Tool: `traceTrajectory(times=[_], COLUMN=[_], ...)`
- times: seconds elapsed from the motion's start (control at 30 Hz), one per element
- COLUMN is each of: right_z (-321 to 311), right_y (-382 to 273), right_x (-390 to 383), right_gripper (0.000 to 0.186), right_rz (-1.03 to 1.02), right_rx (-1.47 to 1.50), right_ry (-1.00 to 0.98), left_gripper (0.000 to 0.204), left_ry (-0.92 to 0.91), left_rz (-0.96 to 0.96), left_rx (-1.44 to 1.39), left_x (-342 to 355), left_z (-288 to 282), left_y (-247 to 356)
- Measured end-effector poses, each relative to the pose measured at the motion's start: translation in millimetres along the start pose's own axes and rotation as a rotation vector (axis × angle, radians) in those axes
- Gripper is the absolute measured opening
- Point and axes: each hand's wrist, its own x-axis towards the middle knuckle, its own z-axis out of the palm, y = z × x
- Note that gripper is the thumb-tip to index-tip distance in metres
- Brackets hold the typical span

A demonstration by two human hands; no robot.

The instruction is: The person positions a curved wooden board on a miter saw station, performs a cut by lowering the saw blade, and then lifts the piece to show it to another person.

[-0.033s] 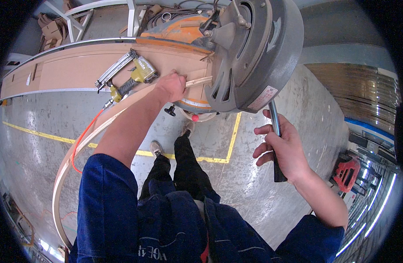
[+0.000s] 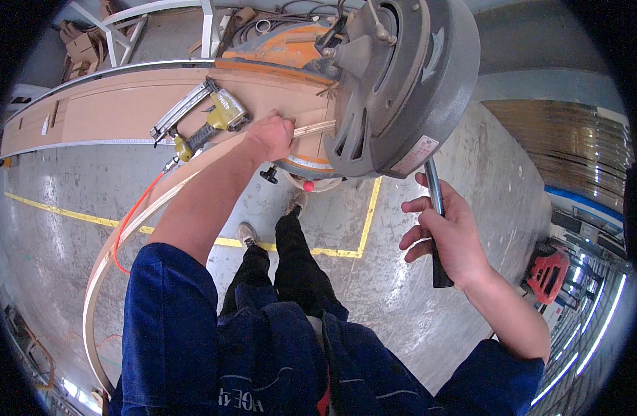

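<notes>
My left hand [image 2: 270, 137] is closed on a long, narrow wooden strip [image 2: 315, 129] and presses it onto the saw's table. The strip's end reaches the grey guard of a miter saw [image 2: 394, 90]; the blade is hidden. Its other end curves past my left arm to the lower left. Loosely curled, with the fingers somewhat apart, my right hand [image 2: 450, 232] holds the saw handle [image 2: 435, 191], a metal bar with a black grip. Left of my left hand, a pneumatic nail gun [image 2: 226, 113] lies on the brown board.
An orange air hose [image 2: 130, 220] hangs from the nail gun. The brown-topped bench [image 2: 124, 104] runs left, with a metal fence behind. A red knob [image 2: 308, 186] and black clamp knob [image 2: 269, 175] jut from the saw's front. Stacked brown sheets [image 2: 554, 139] stand at right.
</notes>
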Motion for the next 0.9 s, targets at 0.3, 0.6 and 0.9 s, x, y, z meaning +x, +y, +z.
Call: traceTrajectory(times=[0.3,0.6,0.9], right_z=[0.1,2.1,4.2], right_y=[3.4,5.7,8.2], right_x=[1.5,2.4,2.8], right_gripper=[0.056,0.056,0.057], right_rz=[-0.008,-0.012,-0.006], right_rx=[-0.006,0.0,0.035], right_ry=[-0.012,-0.011,-0.001], left_gripper=[0.046,0.044,0.042], left_ry=[-0.044,-0.05,-0.033], left_rz=[0.001,0.009,0.017], left_rx=[0.016,0.005,0.012], left_x=[1.3,2.0,1.2], left_z=[-0.1,-0.5,0.5], left_y=[-0.9,-1.6,-1.1])
